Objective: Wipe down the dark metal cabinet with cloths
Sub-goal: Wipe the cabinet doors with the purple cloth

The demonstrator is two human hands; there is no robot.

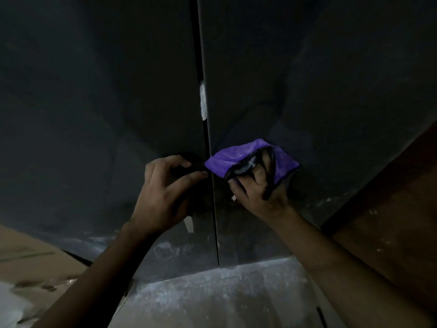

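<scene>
The dark metal cabinet (pixel 307 74) fills the view, two doors split by a vertical seam. My right hand (pixel 257 188) grips a purple cloth (pixel 238 157) with dark edging and holds it against the right door just beside the seam. My left hand (pixel 163 188) is at the edge of the left door by the seam, its fingers curled and pinching something dark there; what it pinches is too dark to make out.
A white smear (pixel 203 100) marks the seam above the hands. Below the doors lies a dusty grey ledge (pixel 212 294). Brown cardboard (pixel 26 254) sits at lower left and a brown surface (pixel 390 209) at right. A small pale tab (pixel 189 224) shows under my left hand.
</scene>
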